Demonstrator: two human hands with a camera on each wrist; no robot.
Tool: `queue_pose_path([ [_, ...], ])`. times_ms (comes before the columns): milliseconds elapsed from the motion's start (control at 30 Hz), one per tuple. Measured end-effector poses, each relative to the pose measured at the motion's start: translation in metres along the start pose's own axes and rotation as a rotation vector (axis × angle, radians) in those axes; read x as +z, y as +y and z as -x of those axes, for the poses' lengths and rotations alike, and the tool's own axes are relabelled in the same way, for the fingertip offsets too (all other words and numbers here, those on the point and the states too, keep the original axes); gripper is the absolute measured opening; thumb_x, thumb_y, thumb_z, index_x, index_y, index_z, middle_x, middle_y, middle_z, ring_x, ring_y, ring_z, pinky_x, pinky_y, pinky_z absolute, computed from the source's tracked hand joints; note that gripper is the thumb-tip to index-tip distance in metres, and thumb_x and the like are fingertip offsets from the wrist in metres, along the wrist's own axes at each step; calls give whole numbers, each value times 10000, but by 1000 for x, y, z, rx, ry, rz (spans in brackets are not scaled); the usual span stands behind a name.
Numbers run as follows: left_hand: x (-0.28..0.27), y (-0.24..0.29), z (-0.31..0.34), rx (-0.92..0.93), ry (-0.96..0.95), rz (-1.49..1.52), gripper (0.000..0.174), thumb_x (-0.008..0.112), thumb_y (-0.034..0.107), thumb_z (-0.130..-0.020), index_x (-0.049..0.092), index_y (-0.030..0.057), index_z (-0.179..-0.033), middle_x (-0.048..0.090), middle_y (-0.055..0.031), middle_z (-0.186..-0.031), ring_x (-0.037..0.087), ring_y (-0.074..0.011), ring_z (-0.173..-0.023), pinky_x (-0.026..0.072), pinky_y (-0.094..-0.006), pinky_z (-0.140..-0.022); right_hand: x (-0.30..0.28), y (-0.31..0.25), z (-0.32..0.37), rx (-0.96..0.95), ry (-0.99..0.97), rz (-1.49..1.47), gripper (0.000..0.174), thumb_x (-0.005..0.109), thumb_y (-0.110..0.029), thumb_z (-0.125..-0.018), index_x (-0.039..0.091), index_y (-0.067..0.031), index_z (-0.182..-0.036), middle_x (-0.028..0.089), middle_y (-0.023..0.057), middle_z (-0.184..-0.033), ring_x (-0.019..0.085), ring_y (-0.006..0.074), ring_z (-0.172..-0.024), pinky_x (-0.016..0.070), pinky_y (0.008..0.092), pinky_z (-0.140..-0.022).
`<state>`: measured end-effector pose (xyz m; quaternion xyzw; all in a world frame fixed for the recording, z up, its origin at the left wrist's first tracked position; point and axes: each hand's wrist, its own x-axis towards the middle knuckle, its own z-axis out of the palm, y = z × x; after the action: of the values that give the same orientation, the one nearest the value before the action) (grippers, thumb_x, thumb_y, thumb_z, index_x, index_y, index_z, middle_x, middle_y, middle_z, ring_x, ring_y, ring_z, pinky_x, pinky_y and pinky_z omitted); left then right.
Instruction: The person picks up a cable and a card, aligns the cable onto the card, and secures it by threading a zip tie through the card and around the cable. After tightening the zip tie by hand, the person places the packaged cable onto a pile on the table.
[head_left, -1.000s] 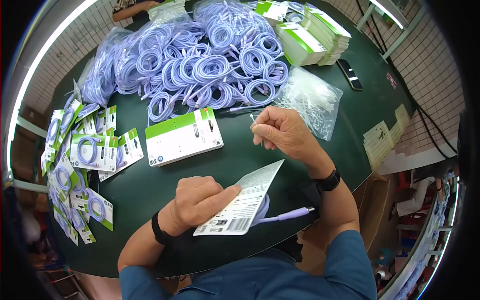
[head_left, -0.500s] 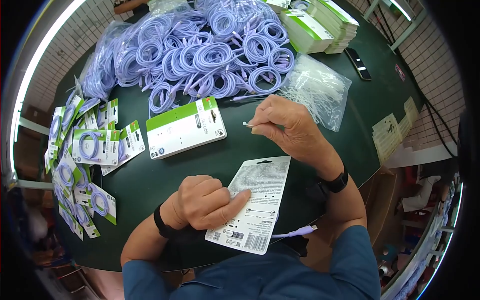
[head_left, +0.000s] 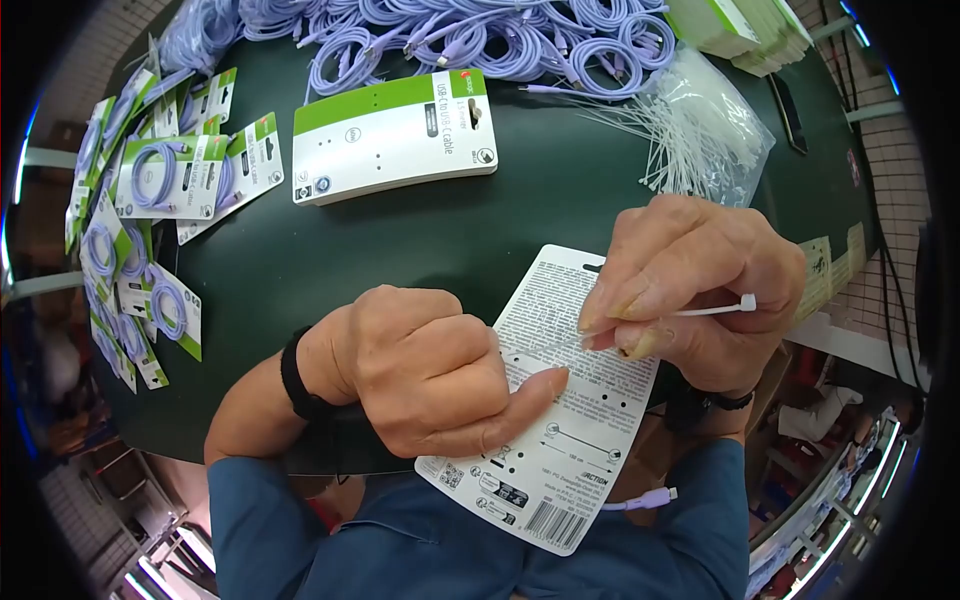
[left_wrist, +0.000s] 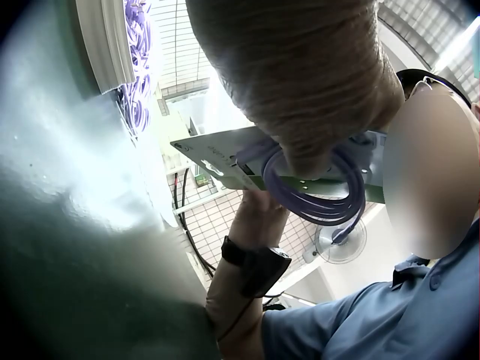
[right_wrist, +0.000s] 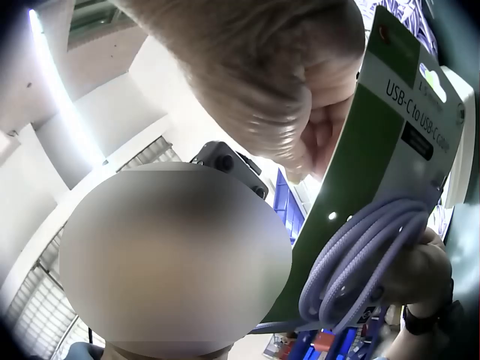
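In the head view my left hand (head_left: 430, 375) grips a printed cable card (head_left: 590, 410) by its left side, thumb lying across the text on its back. A coiled lilac USB-C cable (right_wrist: 360, 259) sits against the card's green-and-white front, seen in the right wrist view. One plug end (head_left: 645, 499) sticks out beyond the card's lower right edge. My right hand (head_left: 705, 290) pinches a thin white cable tie (head_left: 720, 309) over the card. The tie's square head points right, while its tail runs left to the small holes beside my left fingers.
A stack of bare cards (head_left: 390, 150) lies ahead on the dark green table. Finished-looking cards with cables (head_left: 165, 180) are heaped at the left. Loose cable coils (head_left: 480, 40) pile up at the back, a bag of cable ties (head_left: 715, 130) to their right, then a phone (head_left: 788, 115).
My right hand has come down and towards me with the cable tie, from above the table to the card. The card's back has turned to face up more. The head view has tipped lower.
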<state>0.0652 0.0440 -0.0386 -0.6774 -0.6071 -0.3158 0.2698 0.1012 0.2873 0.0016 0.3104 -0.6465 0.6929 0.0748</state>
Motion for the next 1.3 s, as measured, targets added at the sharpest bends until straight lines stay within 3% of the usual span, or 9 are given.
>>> queue_pose_path([
  [67, -2, 2, 1, 19, 29, 1, 439, 761, 165, -643, 762, 21, -1058, 370, 73, -684, 447, -55, -561, 304, -215, -449, 2, 1, 1, 11, -7, 3, 178, 849, 0, -826, 728, 41, -949, 735, 198, -832, 694, 193, -657, 524, 279, -572],
  [167, -7, 6, 4, -39, -62, 26, 486, 820, 174, -680, 751, 80, -1152, 564, 8, -778, 498, -99, -583, 357, -241, -467, 4, 0, 2, 26, -10, 1, 165, 848, 7, -822, 734, 37, -937, 743, 208, -848, 697, 195, -660, 523, 278, -575],
  [600, -5, 6, 4, -56, -54, 13, 494, 814, 186, -659, 757, 92, -1140, 566, 23, -771, 494, -97, -586, 345, -257, -478, 8, -3, -1, 96, -44, 31, 144, 828, 43, -816, 745, 35, -933, 752, 205, -859, 724, 201, -699, 507, 287, -602],
  [700, 0, 1, 2, 0, 25, 8, 441, 766, 176, -638, 765, 22, -1050, 368, 73, -684, 441, -59, -566, 297, -219, -446, 7, -1, -1, 74, -59, 42, 148, 828, 40, -819, 745, 33, -941, 752, 203, -859, 724, 201, -700, 507, 285, -603],
  [1033, 1, 1, 2, -3, 36, 6, 452, 762, 170, -636, 761, 17, -1062, 369, 72, -686, 441, -61, -566, 304, -221, -453, 8, -3, -1, 106, -24, 35, 154, 833, 39, -825, 731, 24, -939, 756, 192, -859, 720, 193, -697, 506, 282, -606],
  [1267, 0, 2, 3, -14, 28, 15, 458, 755, 175, -628, 759, 17, -1057, 378, 68, -686, 447, -68, -564, 309, -224, -456, 10, -1, -1, 134, -56, 101, 161, 855, 34, -794, 738, 9, -902, 759, 162, -871, 733, 202, -736, 551, 291, -609],
  [1300, -1, 3, 4, -32, 6, 23, 456, 774, 185, -628, 764, 39, -1059, 455, 44, -721, 471, -81, -573, 325, -235, -465, 9, -2, -2, 132, -57, 102, 161, 855, 34, -794, 738, 9, -902, 759, 162, -871, 733, 202, -736, 551, 291, -609],
])
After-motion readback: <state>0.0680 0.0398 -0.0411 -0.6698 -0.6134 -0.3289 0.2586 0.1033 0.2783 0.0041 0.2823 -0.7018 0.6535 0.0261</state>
